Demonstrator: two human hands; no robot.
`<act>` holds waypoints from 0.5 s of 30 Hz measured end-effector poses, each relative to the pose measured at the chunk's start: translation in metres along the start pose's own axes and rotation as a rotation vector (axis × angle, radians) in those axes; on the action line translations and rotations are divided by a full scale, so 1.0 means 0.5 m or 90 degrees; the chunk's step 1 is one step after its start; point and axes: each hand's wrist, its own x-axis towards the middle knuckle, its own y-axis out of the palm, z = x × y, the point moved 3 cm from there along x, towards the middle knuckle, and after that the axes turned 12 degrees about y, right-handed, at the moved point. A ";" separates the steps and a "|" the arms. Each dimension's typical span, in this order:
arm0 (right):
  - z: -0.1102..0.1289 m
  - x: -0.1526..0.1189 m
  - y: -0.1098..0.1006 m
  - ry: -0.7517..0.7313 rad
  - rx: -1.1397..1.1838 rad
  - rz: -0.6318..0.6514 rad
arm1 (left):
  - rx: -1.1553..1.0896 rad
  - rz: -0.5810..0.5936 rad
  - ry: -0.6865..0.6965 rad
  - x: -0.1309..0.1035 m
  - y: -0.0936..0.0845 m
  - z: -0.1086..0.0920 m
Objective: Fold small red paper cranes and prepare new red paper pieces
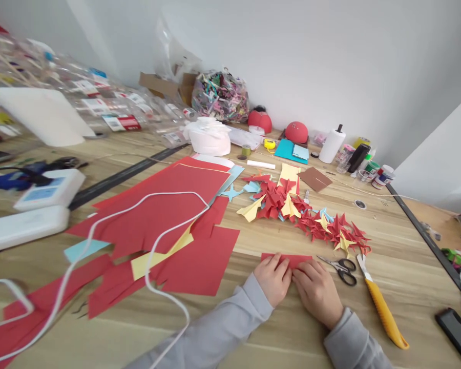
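Observation:
A small red paper piece (286,258) lies on the wooden table, its far edge straight like a fold. Both hands press on it side by side, nearly touching. My left hand (273,279) has its fingers bent together on the paper's left part. The fingers of my right hand (315,289) are closed over its right part. Black-handled scissors (344,267) lie just right of the right hand, and a yellow-handled knife (382,305) is farther right. Beyond the hands is a long cluster of folded red shapes (276,197) with some yellow and blue ones.
Large red sheets (169,192) and cut pieces cover the left, with a white cable (153,251) across them. Plastic bottles (100,102) fill the back left. A white bottle (332,145) and small jars stand at the back right. A black phone-like object (459,333) lies lower right.

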 end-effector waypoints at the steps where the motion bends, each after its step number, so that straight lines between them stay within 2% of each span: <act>1: 0.002 0.001 -0.001 -0.001 0.005 -0.002 | 0.003 -0.009 0.006 0.000 -0.001 0.000; 9: 0.010 -0.013 0.004 -0.007 0.021 -0.071 | -0.040 -0.030 0.046 0.000 -0.015 0.004; 15: 0.021 -0.015 0.007 -0.016 0.046 -0.070 | -0.129 -0.053 0.025 0.005 -0.021 0.002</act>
